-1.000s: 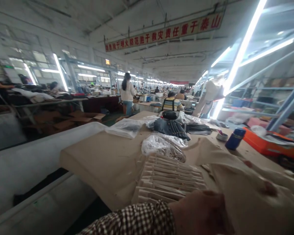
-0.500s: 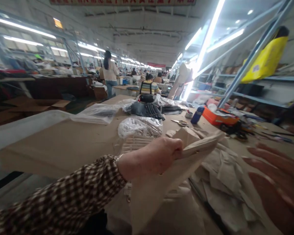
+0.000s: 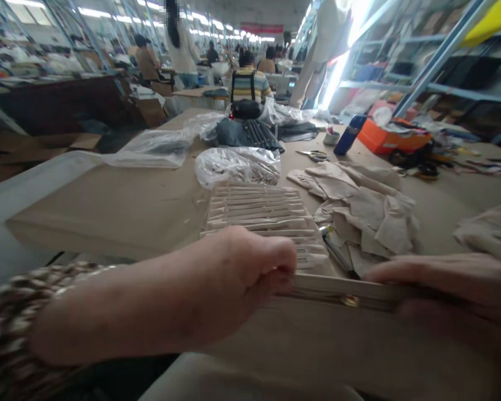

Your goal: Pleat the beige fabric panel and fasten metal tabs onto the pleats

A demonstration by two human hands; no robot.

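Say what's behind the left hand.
Beyond the left hand: overlapping beige fabric pieces, then a clear plastic bag. The hand and the beige cloth it grips block the view of anything directly behind.

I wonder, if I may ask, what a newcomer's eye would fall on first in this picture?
Probably the beige cloth at the bottom, its edge pinched by the left hand, with the blurred right hand farther along that edge and a small gold-coloured fitting between them. Next, likely the bright orange box on the table at right, just right of a dark blue flask. The glaring white light at upper right also stands out.
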